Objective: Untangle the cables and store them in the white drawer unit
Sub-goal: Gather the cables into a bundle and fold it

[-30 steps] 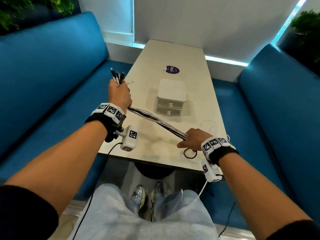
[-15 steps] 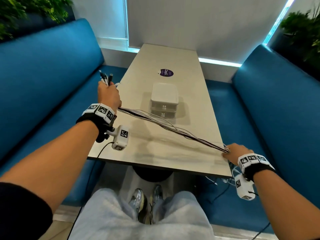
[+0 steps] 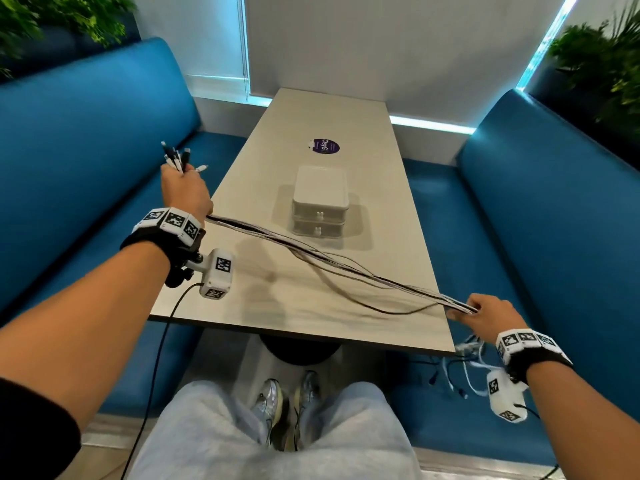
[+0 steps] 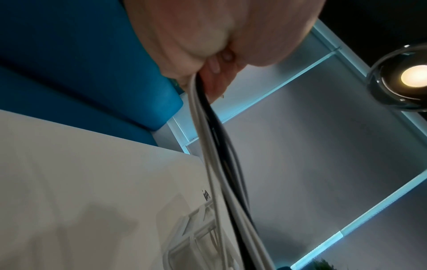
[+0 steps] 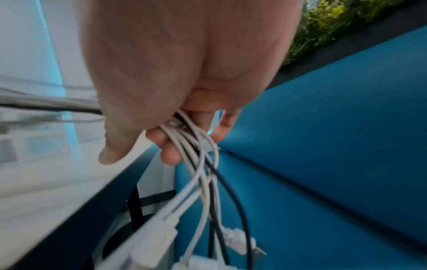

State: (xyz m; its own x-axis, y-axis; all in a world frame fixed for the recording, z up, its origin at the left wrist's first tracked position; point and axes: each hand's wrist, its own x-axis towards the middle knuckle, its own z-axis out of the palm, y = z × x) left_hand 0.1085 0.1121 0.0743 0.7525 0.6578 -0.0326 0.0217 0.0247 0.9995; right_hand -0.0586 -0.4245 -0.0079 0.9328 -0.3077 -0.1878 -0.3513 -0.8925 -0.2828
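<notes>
Head view: table (image 3: 346, 299) flanked by blue benches (image 3: 86, 161), white drawer unit (image 3: 320, 199) shut at centre. Above it, cables (image 3: 329, 261) stretched between hands: left hand (image 3: 185, 192) fisted round plug ends, right hand (image 3: 491, 317) gripping off the near right corner, ends dangling below.

A bundle of black and white cables (image 3: 332, 263) stretches diagonally above the table, plug ends sticking out at both ends. Behind it sits the closed, two-drawer white drawer unit (image 3: 320, 199).
</notes>
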